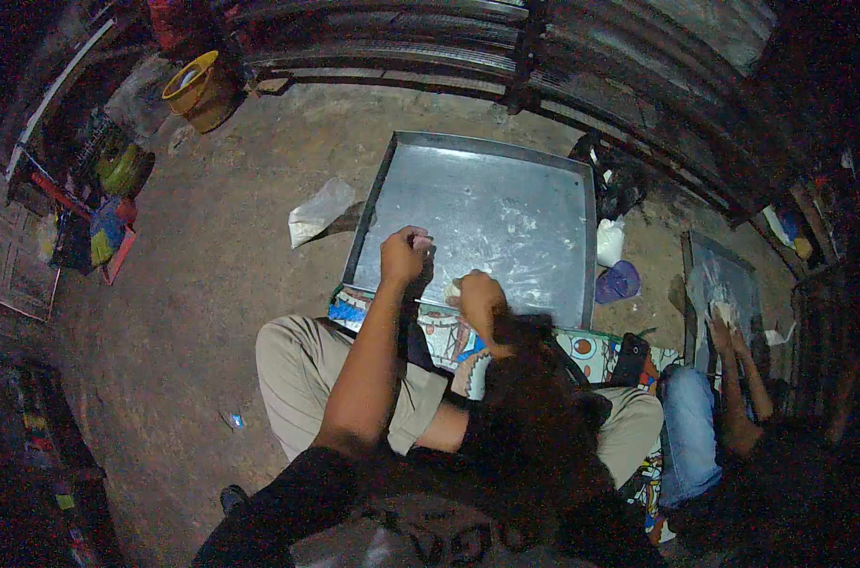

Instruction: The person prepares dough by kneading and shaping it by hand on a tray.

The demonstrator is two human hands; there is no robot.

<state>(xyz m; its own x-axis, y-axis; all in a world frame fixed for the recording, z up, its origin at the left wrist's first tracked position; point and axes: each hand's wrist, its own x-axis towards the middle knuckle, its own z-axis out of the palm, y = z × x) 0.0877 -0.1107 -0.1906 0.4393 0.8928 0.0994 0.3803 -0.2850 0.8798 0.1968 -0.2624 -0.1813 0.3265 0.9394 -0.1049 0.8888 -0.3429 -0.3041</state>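
A large square metal tray (468, 180) lies on the floor ahead of my crossed legs, its surface smeared with white powder. Over its near left part is my left hand (406, 256), fingers curled closed; whatever they may hold is hidden. My right hand (482, 298) is at the tray's near edge, its fingers closed round a small pale lump of dough (453, 290).
A clear bag of white powder (321, 212) sits left of the tray. At its right are a white bag (610, 242), a purple cup (618, 282) and a black phone (631, 360). Another person's hands (726, 336) work dough on a second tray (719, 270). A yellow bucket (206, 104) stands far left.
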